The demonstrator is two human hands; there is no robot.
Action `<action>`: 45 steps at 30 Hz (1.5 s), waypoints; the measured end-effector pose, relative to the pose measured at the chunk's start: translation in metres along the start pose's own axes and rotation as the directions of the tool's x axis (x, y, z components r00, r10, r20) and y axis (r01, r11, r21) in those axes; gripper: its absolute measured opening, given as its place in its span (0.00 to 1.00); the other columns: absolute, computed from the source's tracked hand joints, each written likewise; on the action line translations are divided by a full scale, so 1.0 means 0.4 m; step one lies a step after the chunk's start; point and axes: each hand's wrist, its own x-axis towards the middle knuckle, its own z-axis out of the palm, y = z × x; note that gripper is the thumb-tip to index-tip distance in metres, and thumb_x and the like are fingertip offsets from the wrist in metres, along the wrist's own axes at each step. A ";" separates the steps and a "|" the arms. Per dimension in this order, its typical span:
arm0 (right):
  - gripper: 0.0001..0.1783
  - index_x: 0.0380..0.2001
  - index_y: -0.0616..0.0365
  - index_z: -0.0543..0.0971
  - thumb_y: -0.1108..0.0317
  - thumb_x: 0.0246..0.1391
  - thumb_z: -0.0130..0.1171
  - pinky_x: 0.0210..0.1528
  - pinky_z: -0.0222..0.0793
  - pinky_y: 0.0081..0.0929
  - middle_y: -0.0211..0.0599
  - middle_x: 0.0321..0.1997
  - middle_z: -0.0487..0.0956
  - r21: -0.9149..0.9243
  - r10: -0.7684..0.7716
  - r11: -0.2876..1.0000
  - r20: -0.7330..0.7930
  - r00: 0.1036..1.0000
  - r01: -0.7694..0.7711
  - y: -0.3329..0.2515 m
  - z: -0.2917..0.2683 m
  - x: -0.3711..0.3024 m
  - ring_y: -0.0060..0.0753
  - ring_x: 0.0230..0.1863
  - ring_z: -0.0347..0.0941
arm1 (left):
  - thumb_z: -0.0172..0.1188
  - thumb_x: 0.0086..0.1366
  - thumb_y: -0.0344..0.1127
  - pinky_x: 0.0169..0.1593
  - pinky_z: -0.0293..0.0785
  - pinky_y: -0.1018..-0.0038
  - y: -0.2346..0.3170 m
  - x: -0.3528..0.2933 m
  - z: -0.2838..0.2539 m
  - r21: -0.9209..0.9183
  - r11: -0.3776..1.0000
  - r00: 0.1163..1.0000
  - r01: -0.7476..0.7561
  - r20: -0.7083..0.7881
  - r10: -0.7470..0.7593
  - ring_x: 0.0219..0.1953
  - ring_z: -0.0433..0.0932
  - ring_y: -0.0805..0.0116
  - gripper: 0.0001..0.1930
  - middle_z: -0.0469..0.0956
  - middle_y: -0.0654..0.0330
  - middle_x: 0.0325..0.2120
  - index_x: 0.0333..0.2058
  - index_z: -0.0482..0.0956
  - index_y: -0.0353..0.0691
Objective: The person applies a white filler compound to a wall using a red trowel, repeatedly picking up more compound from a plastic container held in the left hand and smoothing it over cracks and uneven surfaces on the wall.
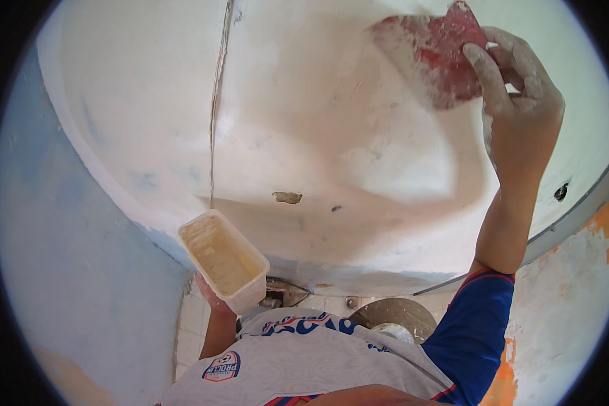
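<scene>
My right hand (517,108), dusted with white, is raised high and grips a red flat scraper (446,54) pressed against the white plastered wall (331,135) at the upper right. The scraper blade is smeared with pale filler. Lower down, my left hand (213,298) holds a white rectangular tub (223,260) from underneath; the tub is tilted and coated inside with cream-coloured filler. The fingers of the left hand are mostly hidden behind the tub.
A vertical crack (216,101) runs down the white wall, with a small chipped spot (287,197) near its middle. A blue-tinted wall (68,257) stands at the left and an orange-patched wall (575,284) at the right. A round brown object (396,314) lies on the tiled floor below.
</scene>
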 end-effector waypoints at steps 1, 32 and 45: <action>0.10 0.44 0.60 0.86 0.74 0.59 0.67 0.31 0.74 0.16 0.34 0.33 0.85 0.201 0.158 0.965 0.070 0.985 -0.169 -0.013 -0.004 -0.005 0.17 0.33 0.80 | 0.45 0.75 0.56 0.54 0.82 0.49 0.005 0.002 -0.003 -0.013 1.000 1.000 0.016 0.022 -0.015 0.55 0.80 0.49 0.31 0.75 0.51 0.59 0.66 0.66 0.40; 0.08 0.44 0.66 0.81 0.75 0.63 0.62 0.35 0.77 0.21 0.35 0.30 0.84 0.342 0.327 0.886 0.020 0.945 -0.314 -0.281 0.285 0.161 0.22 0.31 0.80 | 0.34 0.73 0.63 0.66 0.69 0.55 0.460 0.313 -0.256 -0.042 0.888 0.889 0.457 0.057 -0.455 0.64 0.71 0.54 0.35 0.69 0.57 0.65 0.68 0.64 0.49; 0.09 0.45 0.61 0.81 0.71 0.62 0.63 0.35 0.75 0.24 0.35 0.31 0.83 0.285 0.439 0.834 0.178 0.881 -0.473 -0.493 0.402 0.097 0.23 0.31 0.80 | 0.34 0.73 0.63 0.66 0.69 0.57 0.689 0.380 -0.416 0.165 0.862 0.869 0.479 0.048 -0.492 0.63 0.72 0.53 0.35 0.71 0.56 0.64 0.67 0.66 0.47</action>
